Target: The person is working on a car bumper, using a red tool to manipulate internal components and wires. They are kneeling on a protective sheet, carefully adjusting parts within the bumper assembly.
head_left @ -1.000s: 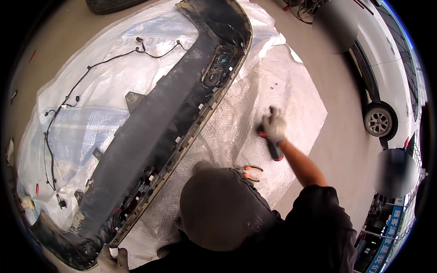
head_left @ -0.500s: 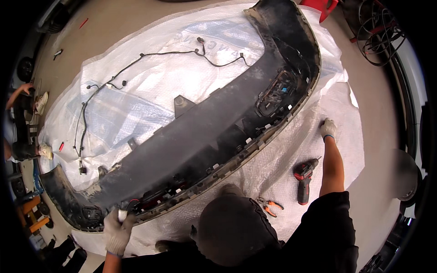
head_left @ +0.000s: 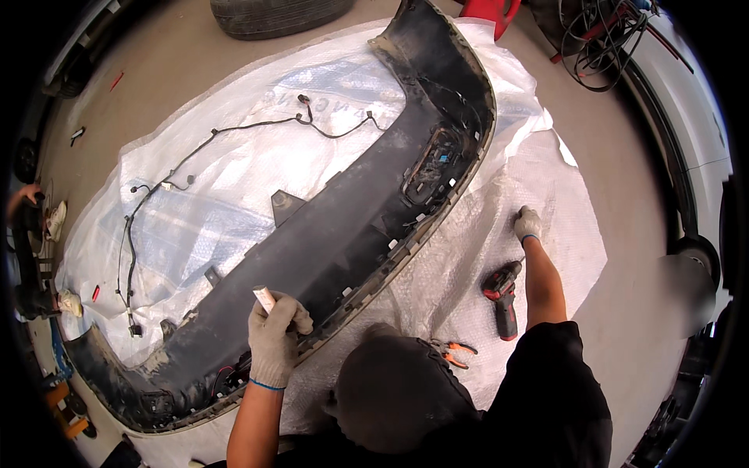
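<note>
Our left hand, in a pale work glove, has its grip clamped on a small pale stick-like piece, held over the lower stretch of the long black bumper; the bumper lies inner side up on a white plastic sheet spread on the floor; our right hand, gloved too, rests on the sheet well apart from the bumper, and we cannot tell whether its grip is together or apart; a red and black drill lies just beside that forearm; orange-handled pliers lie near our head; a thin black wiring harness trails across the sheet beyond the bumper; a tyre lies at the far edge.
</note>
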The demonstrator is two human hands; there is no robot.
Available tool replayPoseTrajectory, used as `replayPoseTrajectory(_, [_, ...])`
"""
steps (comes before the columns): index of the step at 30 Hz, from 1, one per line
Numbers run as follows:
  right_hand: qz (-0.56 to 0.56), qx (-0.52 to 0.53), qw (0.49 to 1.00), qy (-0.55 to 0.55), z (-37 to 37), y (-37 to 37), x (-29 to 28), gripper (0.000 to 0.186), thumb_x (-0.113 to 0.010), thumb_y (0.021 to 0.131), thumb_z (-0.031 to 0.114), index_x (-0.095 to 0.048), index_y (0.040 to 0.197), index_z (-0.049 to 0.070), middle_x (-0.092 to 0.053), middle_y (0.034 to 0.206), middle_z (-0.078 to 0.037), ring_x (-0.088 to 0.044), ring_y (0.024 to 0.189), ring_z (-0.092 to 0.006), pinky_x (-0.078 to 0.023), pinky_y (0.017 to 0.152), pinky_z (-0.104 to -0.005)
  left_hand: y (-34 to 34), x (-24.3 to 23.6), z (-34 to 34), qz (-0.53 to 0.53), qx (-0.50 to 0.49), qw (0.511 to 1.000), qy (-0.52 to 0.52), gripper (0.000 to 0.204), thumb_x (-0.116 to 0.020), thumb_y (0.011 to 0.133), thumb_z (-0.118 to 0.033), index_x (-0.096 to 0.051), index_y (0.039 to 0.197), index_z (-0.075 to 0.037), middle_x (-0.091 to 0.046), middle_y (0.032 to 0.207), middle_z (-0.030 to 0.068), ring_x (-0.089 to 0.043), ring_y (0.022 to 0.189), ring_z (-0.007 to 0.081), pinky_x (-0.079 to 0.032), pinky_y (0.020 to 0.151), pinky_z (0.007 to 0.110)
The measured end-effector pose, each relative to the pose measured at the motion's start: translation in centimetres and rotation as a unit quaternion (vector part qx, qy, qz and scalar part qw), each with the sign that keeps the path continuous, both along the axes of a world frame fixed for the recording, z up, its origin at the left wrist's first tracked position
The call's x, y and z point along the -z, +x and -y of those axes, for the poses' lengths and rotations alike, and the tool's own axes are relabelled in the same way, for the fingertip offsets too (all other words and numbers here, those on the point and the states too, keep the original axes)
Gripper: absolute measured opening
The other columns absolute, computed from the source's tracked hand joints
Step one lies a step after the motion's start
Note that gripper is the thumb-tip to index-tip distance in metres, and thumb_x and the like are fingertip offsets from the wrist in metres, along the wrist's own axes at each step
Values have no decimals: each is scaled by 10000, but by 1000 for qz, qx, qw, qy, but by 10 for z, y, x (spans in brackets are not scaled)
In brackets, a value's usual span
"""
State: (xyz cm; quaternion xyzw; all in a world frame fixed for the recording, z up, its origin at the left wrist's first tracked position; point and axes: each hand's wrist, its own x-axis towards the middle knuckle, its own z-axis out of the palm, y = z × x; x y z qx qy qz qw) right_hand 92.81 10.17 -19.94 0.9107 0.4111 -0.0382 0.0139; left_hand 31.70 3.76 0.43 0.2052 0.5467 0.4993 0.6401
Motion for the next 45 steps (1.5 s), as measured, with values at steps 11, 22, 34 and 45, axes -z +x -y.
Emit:
replayPoseTrajectory(11, [-216, -611, 682, 337, 12, -407, -190, 354, -691, 783, 57, -648, 1133, 72, -654, 1131, -122, -663, 1001, -306, -573, 840, -397, 8, 14, -4, 376, -53, 925, 28, 537, -554, 885, -375, -629, 1281, -21, -665, 1245, 149, -578, 1248, 322, -460, 1052, 501])
replayPoseTrajectory(22, [-212, -331, 867, 307, 96, -285, -144, 285, -622, 842, -86, -643, 1116, -7, -674, 1050, -174, -692, 911, -295, -577, 803, -363, -73, 34, -1, 359, -138, 920, 77, 353, -550, 903, -372, -491, 701, -89, -307, 645, -11, -272, 571, 138, -229, 491, 322])
replayPoseTrajectory(34, [-257, -381, 807, 371, 67, -345, -175, 212, -562, 900, -84, -636, 1087, -14, -674, 1018, -170, -673, 915, -277, -540, 827, -356, -204, 46, -30, -52, -157, 986, 17, 166, -580, 872, -167, -624, 882, -8, -489, 665, 17, -423, 491, 158, -333, 464, 295])
replayPoseTrajectory(45, [-347, -358, 856, 133, 233, -338, -132, 206, -592, 900, 52, -620, 1104, 39, -659, 1019, -156, -665, 897, -317, -538, 784, -413, -88, 166, -57, -700, 357, 616, 51, 274, -490, 1012, -324, -635, 1119, -116, -717, 1006, 207, -694, 954, 384, -542, 820, 524])
